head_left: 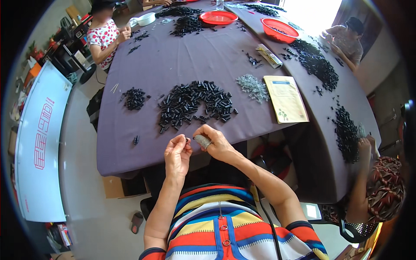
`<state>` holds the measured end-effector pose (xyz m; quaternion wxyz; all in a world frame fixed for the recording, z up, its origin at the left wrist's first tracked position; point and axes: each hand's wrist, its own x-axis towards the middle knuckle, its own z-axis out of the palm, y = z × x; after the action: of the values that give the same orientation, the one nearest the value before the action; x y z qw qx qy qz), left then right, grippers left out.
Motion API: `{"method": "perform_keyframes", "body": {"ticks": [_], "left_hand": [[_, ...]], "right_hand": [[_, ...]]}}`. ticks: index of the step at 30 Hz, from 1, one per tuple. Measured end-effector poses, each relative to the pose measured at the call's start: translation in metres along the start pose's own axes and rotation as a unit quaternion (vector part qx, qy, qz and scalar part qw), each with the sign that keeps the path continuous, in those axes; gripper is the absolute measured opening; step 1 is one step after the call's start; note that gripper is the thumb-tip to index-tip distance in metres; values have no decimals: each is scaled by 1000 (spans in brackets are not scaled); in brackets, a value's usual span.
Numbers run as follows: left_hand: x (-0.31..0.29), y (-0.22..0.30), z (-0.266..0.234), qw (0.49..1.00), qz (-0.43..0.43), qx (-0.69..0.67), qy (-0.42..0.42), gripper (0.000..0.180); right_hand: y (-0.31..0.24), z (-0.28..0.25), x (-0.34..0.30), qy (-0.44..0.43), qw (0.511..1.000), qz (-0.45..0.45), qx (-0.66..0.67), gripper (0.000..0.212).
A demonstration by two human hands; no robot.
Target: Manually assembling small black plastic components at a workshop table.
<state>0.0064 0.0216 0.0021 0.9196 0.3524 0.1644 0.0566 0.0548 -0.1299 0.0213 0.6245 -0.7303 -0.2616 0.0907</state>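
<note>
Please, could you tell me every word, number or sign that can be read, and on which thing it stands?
White panel: large red lettering, which I do not copy out; its smaller red marks are too small to read.
Yellow packet: print too small to read.
Cylindrical packet: markings too small to read.

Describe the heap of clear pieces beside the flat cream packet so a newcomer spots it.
On the purple-grey cloth-covered table, find the broad heap of small black tubular pieces beyond the right hand. To its right, just left of the flat cream packet, lies the heap of clear pieces. It is pale and see-through; the broad heap is black.
</note>
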Motion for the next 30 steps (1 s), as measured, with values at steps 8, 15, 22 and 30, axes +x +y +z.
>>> {"method": "perform_keyframes", "body": {"ticks": [8, 15, 22, 30], "left_hand": [[0, -2, -9, 1000, 22, -20, -6, 6], [2, -11, -4, 999, 16, -30, -9, 7], [2, -11, -7, 999, 33, -10, -16, 8], [0, -15, -3, 996, 75, 47, -7, 7]], "right_hand": [[-3, 11, -3, -16, 992, 29, 121, 12], [5, 4, -4, -10, 988, 65, 137, 17], [0, 9, -1, -5, 988, 54, 146, 21], [11, 11, -2, 5, 998, -11, 57, 23]]}}
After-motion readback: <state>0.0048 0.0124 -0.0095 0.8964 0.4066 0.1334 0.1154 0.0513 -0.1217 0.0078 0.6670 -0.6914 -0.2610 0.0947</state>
